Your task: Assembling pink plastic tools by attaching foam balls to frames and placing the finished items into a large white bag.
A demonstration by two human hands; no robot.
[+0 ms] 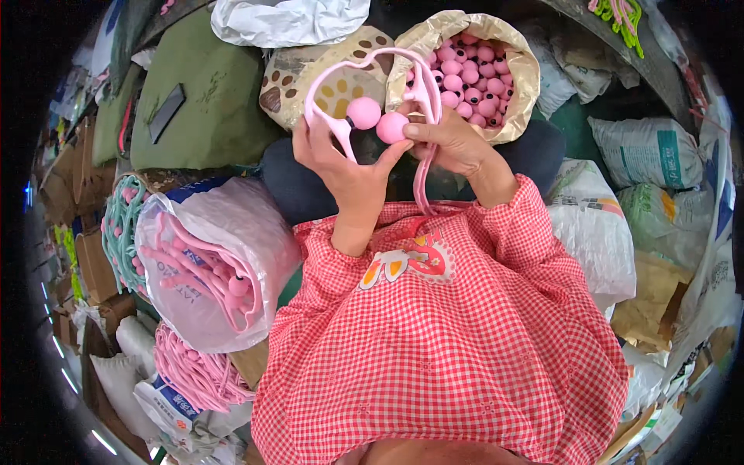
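Above my lap, both hands hold a pink bent plastic band [385,52], arched like a headband. My left hand [345,170] is closed on its left arm, with thumb stretched toward the balls. A pink ball [363,113] with a dark hole sits at that arm's end. Between my right thumb and fingers is a second pink ball [393,129], close beside the first. My right hand [457,147] is also by the band's right side, where a pink strand [421,182] hangs down to my lap. The right fingers are partly hidden.
Ahead stands an open paper sack [529,81] of pink balls [473,77]. A white plastic bag [267,232] at left holds pink bands; pink [198,372] and teal [116,232] bundles lie beside it. A dark phone-like slab [166,113] rests on a green cushion [209,101]. White sacks [647,151] line the right.
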